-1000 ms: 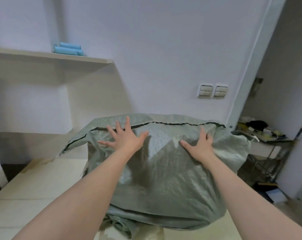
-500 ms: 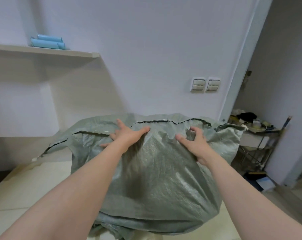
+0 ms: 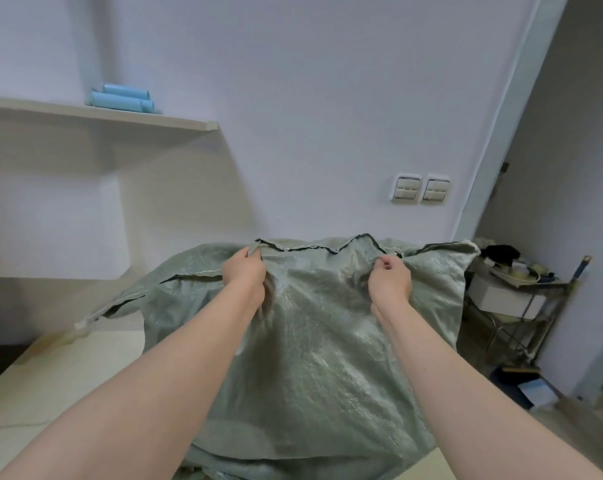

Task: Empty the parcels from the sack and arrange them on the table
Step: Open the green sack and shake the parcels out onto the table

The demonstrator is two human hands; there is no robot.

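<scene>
Head view: left hand (image 3: 244,275) and right hand (image 3: 390,280) clutch the sack (image 3: 310,341) fabric; fingers curled.

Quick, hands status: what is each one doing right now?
Left hand: closed, gripping the green sack by its top edge.
Right hand: closed, pinching bunched fabric of the same sack.

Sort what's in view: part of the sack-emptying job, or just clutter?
Job: sack, gripped near its top edge by left hand and right hand; table under it. No parcels visible.
Lying about: blue rolls on shelf; wall switches; cluttered cart.
</scene>
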